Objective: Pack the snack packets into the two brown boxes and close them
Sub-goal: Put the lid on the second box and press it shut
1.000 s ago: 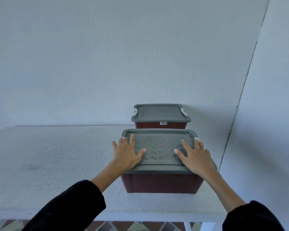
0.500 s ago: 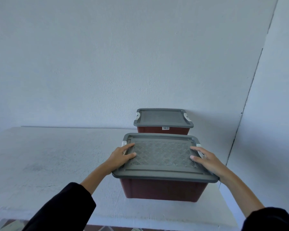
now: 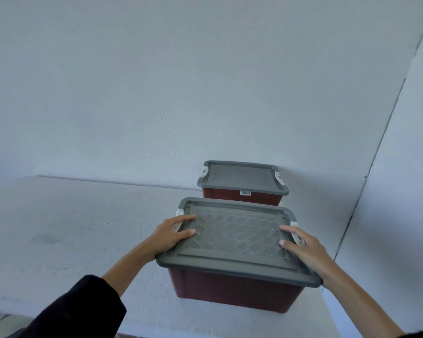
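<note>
Two brown boxes with grey lids stand on the white table [image 3: 71,228]. The near box [image 3: 230,289] has its patterned lid [image 3: 235,237] on, with white latches at the left [image 3: 179,212] and right [image 3: 294,225] ends. My left hand [image 3: 171,235] grips the lid's left edge at the latch, thumb and forefinger on top. My right hand [image 3: 305,250] grips the right edge over the other latch the same way. The far box [image 3: 242,196] sits lidded against the wall. No snack packets are in sight.
A white wall runs behind the table, and a second wall closes in on the right, just beyond the boxes. The table's right edge lies close under the near box. Bare tabletop stretches to the left.
Both hands slid from lying flat on top of the near lid outward to its left and right edges, over the latches. The view has shifted closer to the box.
</note>
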A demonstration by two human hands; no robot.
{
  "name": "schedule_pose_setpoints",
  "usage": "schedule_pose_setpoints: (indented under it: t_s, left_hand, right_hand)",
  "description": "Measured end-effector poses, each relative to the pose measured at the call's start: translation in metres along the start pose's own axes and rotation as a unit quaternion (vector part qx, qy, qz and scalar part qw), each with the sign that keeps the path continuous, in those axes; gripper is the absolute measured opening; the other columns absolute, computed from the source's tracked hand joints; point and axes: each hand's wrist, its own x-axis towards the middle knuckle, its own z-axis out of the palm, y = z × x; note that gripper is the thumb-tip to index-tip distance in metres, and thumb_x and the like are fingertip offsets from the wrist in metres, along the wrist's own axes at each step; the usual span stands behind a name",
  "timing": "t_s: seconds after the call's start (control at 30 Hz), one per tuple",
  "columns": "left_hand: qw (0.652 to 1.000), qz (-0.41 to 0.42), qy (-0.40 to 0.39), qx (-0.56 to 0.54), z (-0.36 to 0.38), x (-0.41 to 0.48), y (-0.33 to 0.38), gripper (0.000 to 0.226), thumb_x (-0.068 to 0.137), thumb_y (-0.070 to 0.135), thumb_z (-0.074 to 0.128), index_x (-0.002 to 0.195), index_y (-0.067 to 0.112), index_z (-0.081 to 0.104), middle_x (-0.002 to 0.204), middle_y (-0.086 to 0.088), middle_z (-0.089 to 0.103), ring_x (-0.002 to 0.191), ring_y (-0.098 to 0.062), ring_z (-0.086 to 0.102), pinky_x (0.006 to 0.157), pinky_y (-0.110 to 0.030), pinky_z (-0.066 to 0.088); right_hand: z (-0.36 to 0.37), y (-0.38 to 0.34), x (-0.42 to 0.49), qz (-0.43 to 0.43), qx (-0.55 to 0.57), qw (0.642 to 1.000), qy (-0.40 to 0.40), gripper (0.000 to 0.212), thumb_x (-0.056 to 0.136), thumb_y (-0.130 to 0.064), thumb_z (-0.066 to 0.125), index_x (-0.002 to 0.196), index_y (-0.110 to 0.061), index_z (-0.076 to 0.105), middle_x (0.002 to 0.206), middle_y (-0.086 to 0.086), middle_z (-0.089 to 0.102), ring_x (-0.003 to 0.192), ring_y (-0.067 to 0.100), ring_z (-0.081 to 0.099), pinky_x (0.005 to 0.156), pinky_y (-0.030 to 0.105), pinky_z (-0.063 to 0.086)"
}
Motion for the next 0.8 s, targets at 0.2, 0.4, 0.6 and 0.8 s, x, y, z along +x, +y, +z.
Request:
schedule_pose_setpoints:
  t_s: [0.2,0.4,0.6,0.8]
  left_hand:
    - [1.000,0.016,0.013,-0.015,-0.003,0.002,-0.002,0.040,0.087,0.023,0.062,0.127,0.026,0.054,0.122,0.006,0.047,0.108,-0.009,0.046,0.087,-0.018,0.036]
    - [1.000,0.010,0.013,-0.024,-0.027,0.000,-0.017,0.038,0.088,0.021,0.061,0.125,0.027,0.055,0.126,0.004,0.047,0.106,-0.007,0.045,0.070,-0.005,0.038]
    - [0.999,0.012,0.020,-0.027,-0.078,-0.006,-0.047,0.037,0.088,0.019,0.061,0.124,0.026,0.056,0.129,0.000,0.048,0.095,0.001,0.048,0.060,0.001,0.042]
    - [1.000,0.003,0.025,-0.017,-0.144,-0.015,-0.082,0.036,0.087,0.019,0.062,0.122,0.026,0.057,0.131,0.000,0.049,0.095,0.000,0.051,0.061,-0.001,0.043]
  right_hand:
    - [0.004,-0.001,0.001,-0.001,-0.010,1.000,0.013,0.031,0.083,-0.027,0.066,0.111,-0.037,0.058,0.140,0.003,0.046,0.131,0.024,0.038,0.093,0.032,0.034]
    - [0.030,-0.016,0.000,-0.001,-0.011,1.000,0.014,0.031,0.082,-0.027,0.068,0.110,-0.036,0.058,0.138,0.002,0.047,0.129,0.024,0.040,0.087,0.027,0.032]
    - [0.081,-0.048,0.001,-0.008,-0.007,1.000,0.010,0.032,0.081,-0.027,0.069,0.111,-0.035,0.059,0.135,0.003,0.049,0.124,0.022,0.044,0.083,0.023,0.031]
    - [0.147,-0.089,-0.001,-0.016,-0.012,1.000,0.005,0.034,0.081,-0.026,0.068,0.113,-0.033,0.058,0.130,0.002,0.052,0.107,0.013,0.044,0.073,0.019,0.035]
